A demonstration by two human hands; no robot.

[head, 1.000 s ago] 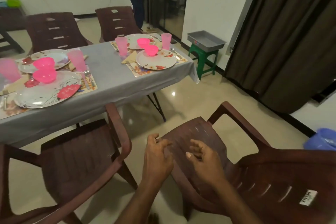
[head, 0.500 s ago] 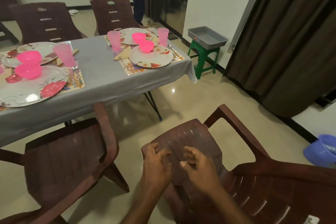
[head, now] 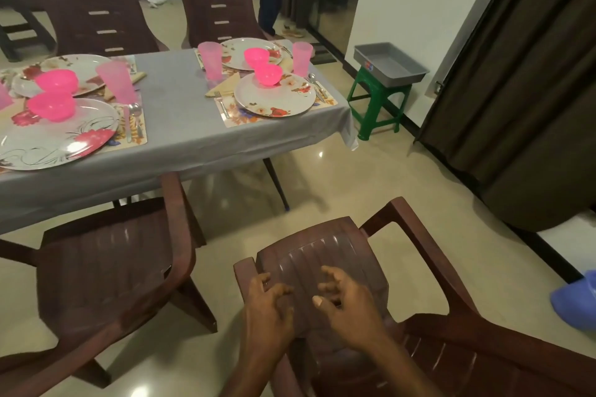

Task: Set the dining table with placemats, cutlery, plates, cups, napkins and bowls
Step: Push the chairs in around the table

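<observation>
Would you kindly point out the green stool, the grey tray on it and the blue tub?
green stool [head: 374, 103], head view, on its front leg frame.
grey tray [head: 388, 62], head view, on its inner floor.
blue tub [head: 575, 301], head view, on its side wall.

Table [head: 180, 126] set w/ floral plates [head: 274, 93], pink bowls [head: 268, 74], pink cups [head: 210, 60], placemats [head: 237, 118], cutlery [head: 222, 104].

It was a home dining room: a cloth-covered table [head: 180, 126] laid with plates [head: 274, 97], brown plastic chairs [head: 96, 267] around it, dark curtains [head: 522, 74] right.
</observation>
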